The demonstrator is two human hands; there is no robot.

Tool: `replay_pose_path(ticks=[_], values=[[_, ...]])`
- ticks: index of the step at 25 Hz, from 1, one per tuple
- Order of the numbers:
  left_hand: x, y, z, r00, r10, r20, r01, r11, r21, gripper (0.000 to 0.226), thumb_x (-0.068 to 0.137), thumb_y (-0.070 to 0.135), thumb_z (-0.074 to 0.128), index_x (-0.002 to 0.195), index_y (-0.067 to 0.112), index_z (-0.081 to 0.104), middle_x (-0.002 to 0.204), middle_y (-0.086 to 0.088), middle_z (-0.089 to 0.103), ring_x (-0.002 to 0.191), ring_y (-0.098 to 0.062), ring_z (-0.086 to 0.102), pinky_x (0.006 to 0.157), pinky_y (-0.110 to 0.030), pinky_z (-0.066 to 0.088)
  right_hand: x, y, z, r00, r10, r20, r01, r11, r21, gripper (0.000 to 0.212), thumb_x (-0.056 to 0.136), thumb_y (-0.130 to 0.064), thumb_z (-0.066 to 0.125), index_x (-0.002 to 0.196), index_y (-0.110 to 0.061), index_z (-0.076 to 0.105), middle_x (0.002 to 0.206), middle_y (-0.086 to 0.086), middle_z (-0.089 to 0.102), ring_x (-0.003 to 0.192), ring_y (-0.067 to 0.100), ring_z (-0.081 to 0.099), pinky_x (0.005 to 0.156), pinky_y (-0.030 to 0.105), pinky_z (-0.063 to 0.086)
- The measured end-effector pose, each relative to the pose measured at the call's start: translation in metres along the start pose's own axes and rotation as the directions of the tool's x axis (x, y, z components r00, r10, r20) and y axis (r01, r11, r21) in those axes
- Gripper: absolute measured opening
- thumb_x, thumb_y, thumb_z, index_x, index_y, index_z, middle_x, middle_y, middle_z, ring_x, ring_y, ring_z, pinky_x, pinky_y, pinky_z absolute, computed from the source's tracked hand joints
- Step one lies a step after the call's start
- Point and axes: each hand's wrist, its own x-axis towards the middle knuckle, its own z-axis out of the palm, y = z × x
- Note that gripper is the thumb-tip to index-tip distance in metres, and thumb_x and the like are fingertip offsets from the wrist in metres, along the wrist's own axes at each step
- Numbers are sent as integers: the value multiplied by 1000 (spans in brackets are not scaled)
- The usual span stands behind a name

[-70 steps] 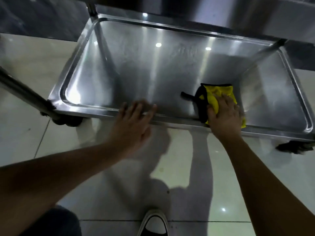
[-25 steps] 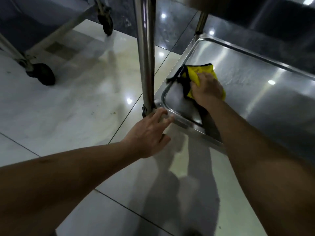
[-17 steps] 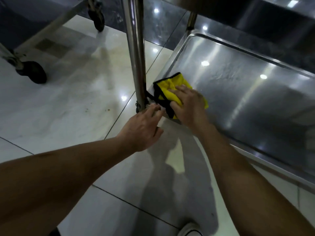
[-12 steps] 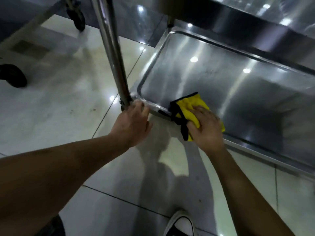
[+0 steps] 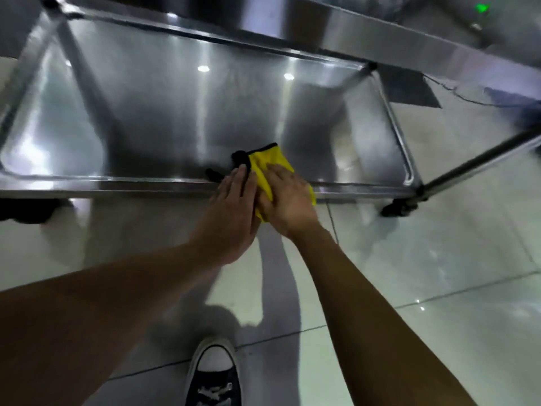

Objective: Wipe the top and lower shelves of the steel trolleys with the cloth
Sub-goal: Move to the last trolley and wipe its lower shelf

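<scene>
Head view: the folded yellow cloth with black edging (image 5: 270, 167) lies over the near rim of the shiny steel trolley's lower shelf (image 5: 164, 112), its long axis running from 11 o'clock to 5 o'clock, black corner pointing into the tray. The right hand (image 5: 288, 199) presses flat on it with straight fingers, and the left hand (image 5: 234, 209), also flat, touches its black edge at 9 o'clock. Below lie glossy pale floor tiles (image 5: 424, 259), a black-and-white sneaker (image 5: 215, 376) at 6 o'clock, and a black caster (image 5: 399, 208) at 3 o'clock.
</scene>
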Motion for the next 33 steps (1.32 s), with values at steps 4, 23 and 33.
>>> replay_pose_path(ticks=[4, 23, 33], values=[[16, 15, 33, 992, 10, 128, -25, 994, 111, 80, 93, 35, 46, 160, 5, 15, 165, -21, 20, 153, -36, 20, 126, -48, 16, -36, 97, -25, 970, 173, -171, -168, 985, 41, 51, 94, -35, 56, 139, -11, 58, 145, 16, 53, 137, 35, 45, 114, 45, 35], [25, 17, 36, 991, 4, 135, -19, 994, 105, 84, 88, 44, 43, 160, 10, 16, 166, -13, 21, 153, -30, 17, 127, -42, 7, 89, 149, -40, 868, 480, -126, -486, 874, -17, 56, 96, -44, 52, 138, -8, 53, 137, 22, 56, 125, 41, 53, 104, 46, 42], [4, -27, -13, 970, -19, 240, -3, 996, 90, 74, 97, 33, 47, 160, 11, 16, 168, -9, 17, 155, -24, 13, 127, -38, 9, 51, 15, -13, 978, 193, -78, -204, 960, -189, 50, 97, -38, 49, 143, -18, 47, 139, 15, 51, 124, 39, 43, 99, 50, 38]])
